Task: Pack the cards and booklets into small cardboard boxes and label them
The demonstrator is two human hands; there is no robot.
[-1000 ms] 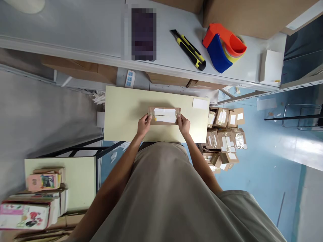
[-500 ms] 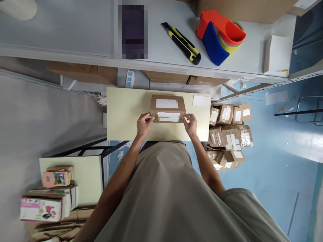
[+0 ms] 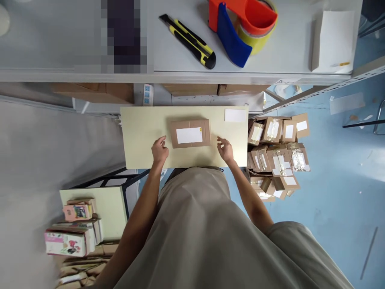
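Observation:
A brown cardboard box (image 3: 190, 124) lies on the pale yellow table (image 3: 141, 124), its top bearing a white label (image 3: 189, 135) with a small yellow mark. Just left of the box, apart from it, is my left hand (image 3: 159, 151), fingers parted and holding nothing. My right hand (image 3: 225, 150) hovers to the right of the box, also not touching it, with its fingers loosely curled apart. A white slip of paper (image 3: 235, 115) rests at the table's far right corner.
On the grey shelf (image 3: 75, 48) ahead are a yellow-black utility knife (image 3: 189, 41), a red-and-blue tape dispenser (image 3: 236, 34) and a stack of white paper (image 3: 332, 40). Taped cartons (image 3: 275, 156) are piled on the right. Flattened boxes (image 3: 67, 243) lie at lower left.
Both hands have let go of the box and moved outward from its sides. The box now lies flat; its labelled front side no longer shows. The view has shifted slightly.

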